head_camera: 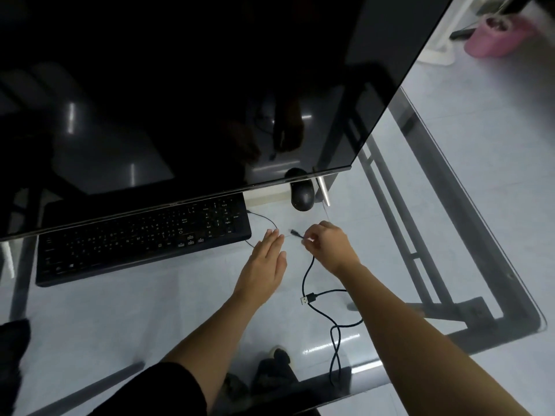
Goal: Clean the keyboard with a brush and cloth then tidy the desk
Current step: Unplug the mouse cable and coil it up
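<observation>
A black keyboard (141,241) lies on the glass desk (435,235), partly under the lower edge of a large dark monitor (180,100). Its thin wire (264,219) runs from its right end. My left hand (265,262) lies flat with straight fingers on the glass, just right of the keyboard. My right hand (326,244) pinches the small-plug end of a black USB cable (309,271). The cable loops down over the desk, with its flat USB plug (306,300) lying free. No brush or cloth is in view.
A black mouse (301,195) sits by the monitor's silver foot (324,190). Through the glass I see the desk's dark frame (420,259), pale floor tiles and my shoes (270,373). A pink slipper (495,34) lies on the floor far right.
</observation>
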